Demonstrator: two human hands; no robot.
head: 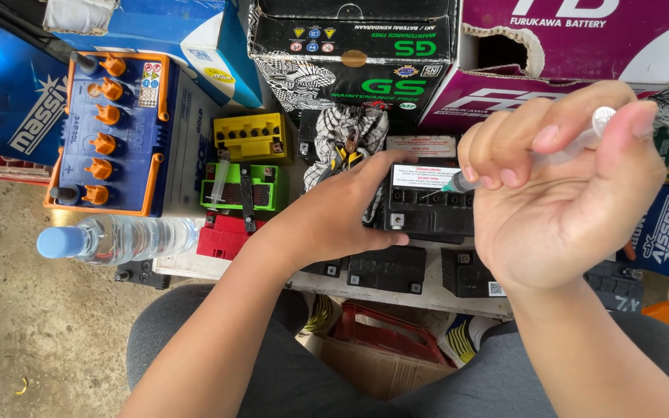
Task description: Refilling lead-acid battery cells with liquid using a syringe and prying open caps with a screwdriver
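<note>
1 syringe [559, 151] sits pinched in right hand [567, 209] fingers; left hand [334, 217] fingers clasp 1 black battery [427, 213].

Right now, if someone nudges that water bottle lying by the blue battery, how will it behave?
The water bottle lies on its side partly over the board's edge, so it would probably roll. It looks nearly full, so likely heavy for its size. Its thin ribbed clear plastic may flex under a squeeze.
</note>
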